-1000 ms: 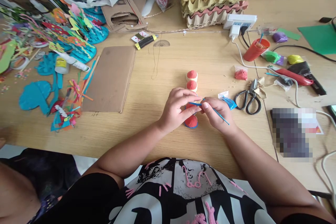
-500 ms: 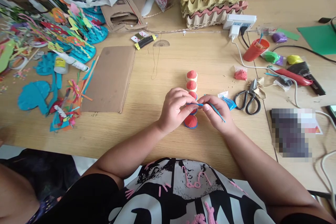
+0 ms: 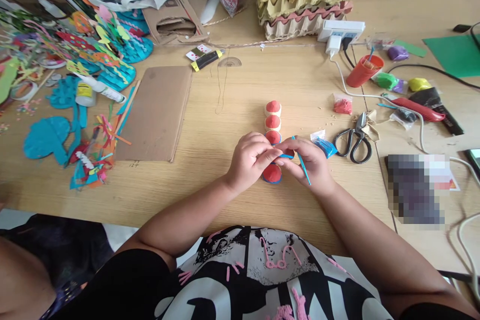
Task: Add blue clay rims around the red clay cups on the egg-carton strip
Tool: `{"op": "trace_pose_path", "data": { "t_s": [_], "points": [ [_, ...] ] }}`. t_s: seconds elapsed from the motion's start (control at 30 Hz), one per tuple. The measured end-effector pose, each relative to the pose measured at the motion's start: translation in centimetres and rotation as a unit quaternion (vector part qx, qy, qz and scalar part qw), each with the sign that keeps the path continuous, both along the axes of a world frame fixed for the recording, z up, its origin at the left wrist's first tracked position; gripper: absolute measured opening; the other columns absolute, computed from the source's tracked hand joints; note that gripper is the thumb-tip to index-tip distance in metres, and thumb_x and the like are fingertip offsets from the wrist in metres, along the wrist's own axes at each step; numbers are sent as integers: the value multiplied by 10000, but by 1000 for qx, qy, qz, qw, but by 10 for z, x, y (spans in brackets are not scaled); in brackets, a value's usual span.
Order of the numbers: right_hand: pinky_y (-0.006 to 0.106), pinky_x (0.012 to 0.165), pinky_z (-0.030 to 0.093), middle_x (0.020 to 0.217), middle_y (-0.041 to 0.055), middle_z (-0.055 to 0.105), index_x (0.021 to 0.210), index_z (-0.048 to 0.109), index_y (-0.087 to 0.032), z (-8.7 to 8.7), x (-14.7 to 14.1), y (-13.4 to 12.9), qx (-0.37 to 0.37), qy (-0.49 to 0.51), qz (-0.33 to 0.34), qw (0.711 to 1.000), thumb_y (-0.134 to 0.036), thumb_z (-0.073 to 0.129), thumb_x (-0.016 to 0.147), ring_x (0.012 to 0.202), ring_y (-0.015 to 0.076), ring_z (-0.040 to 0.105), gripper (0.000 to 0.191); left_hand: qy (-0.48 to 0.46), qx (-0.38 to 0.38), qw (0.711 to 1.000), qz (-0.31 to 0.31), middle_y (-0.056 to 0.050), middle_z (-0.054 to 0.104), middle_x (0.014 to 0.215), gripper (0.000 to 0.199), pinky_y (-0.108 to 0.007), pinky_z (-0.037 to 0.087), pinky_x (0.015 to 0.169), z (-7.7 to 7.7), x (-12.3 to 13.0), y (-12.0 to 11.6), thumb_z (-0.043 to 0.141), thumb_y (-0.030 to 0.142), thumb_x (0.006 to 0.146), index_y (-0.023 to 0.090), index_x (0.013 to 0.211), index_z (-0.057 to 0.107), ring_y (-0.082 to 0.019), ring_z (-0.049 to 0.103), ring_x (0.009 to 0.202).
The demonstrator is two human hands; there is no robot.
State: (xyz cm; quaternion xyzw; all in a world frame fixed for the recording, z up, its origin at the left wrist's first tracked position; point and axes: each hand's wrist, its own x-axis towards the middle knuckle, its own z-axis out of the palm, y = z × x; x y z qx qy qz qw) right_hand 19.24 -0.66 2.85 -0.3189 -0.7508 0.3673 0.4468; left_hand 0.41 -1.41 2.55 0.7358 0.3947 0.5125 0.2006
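A row of egg-carton cups with red tops (image 3: 272,122) lies before me, the nearer ones edged in blue. Over the row's near half, my left hand (image 3: 252,159) is closed, thumb and forefinger pinching a strip of blue clay (image 3: 287,156). My right hand (image 3: 313,160) meets it from the other side, also touching the strip. A thin blue stick (image 3: 304,169) is held in the right hand, slanting down past the fingers. Some cups are partly hidden beneath my hands. Beside the right hand rests a packet of blue clay (image 3: 327,147).
Black-handled scissors (image 3: 354,140) lie to the right, near a red clay packet (image 3: 342,105) and a red cup of sticks (image 3: 364,71). Egg trays (image 3: 307,0) are stacked behind a power strip (image 3: 343,30). Cardboard (image 3: 153,112) and blue paper craft pieces (image 3: 47,135) occupy the left.
The blue stick has swung steeper in my right hand. Both hands have dropped slightly, and the clay strip sits lower, uncovering more of the third cup.
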Motion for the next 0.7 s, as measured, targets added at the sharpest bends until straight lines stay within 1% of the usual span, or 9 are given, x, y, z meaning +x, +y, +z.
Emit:
{"op": "trace_pose_path", "data": {
  "t_s": [0.07,0.13,0.2,0.27,0.33,0.37,0.43,0.53,0.7],
  "points": [
    [328,657,525,827,17,744,975,748,-261,0,-1,-1,8,2,4,1000,-337,750,913,676,141,608,98,1,-2,1000,-4,-9,685,687,376,-330,514,720,0,0,-1,603,409,1006,214,688,654,-154,631,722],
    [320,634,520,813,18,750,969,759,-260,-2,0,-1,6,13,-3,1000,-320,743,920,666,139,627,79,-3,-13,1000,-4,-20,706,720,399,-338,519,739,1,0,-1,547,419,1032,212,708,652,-159,650,750],
    [315,635,514,814,16,753,972,755,-256,-5,1,0,-3,25,-20,999,-309,744,920,671,138,638,75,-5,-28,1000,-2,-43,755,852,344,-357,535,812,3,-1,-2,544,443,1030,211,823,691,-175,685,854],
    [308,639,500,813,9,745,970,745,-254,-8,2,0,-19,41,-39,998,-294,744,920,673,132,631,63,-15,-39,999,-12,-68,772,1007,258,-378,544,891,3,-2,-2,632,454,982,211,1012,712,-192,702,964],
    [299,639,485,813,1,734,965,736,-256,-10,4,0,-43,57,-50,996,-283,747,918,671,125,614,56,-22,-43,998,-27,-84,763,1089,318,-386,554,921,1,-2,-2,732,421,920,217,1160,689,-195,704,996],
    [296,639,479,807,-2,726,957,733,-256,-11,4,0,-54,62,-53,995,-286,751,915,671,123,609,55,-23,-40,998,-34,-85,761,1099,348,-383,559,918,0,-2,-1,760,390,902,223,1196,680,-191,704,988],
    [295,640,475,795,-3,717,931,727,-250,-11,4,0,-70,66,-53,994,-310,755,911,673,125,607,70,-18,-25,999,-37,-74,766,1078,328,-373,566,895,-4,-1,0,772,333,897,236,1199,688,-181,701,963],
    [294,621,463,760,1,701,875,712,-231,-9,3,0,-73,54,-54,994,-358,757,906,651,128,594,139,-21,0,999,-30,-46,772,973,181,-354,568,852,-6,0,1,748,271,917,231,1092,729,-168,695,918],
    [282,582,430,680,-2,653,771,669,-209,-6,2,1,-49,28,-45,997,-372,661,972,593,113,551,259,-6,11,1000,-27,-33,774,898,85,-349,554,821,-1,0,2,722,267,935,214,1000,734,-164,684,858]
  ]
}}
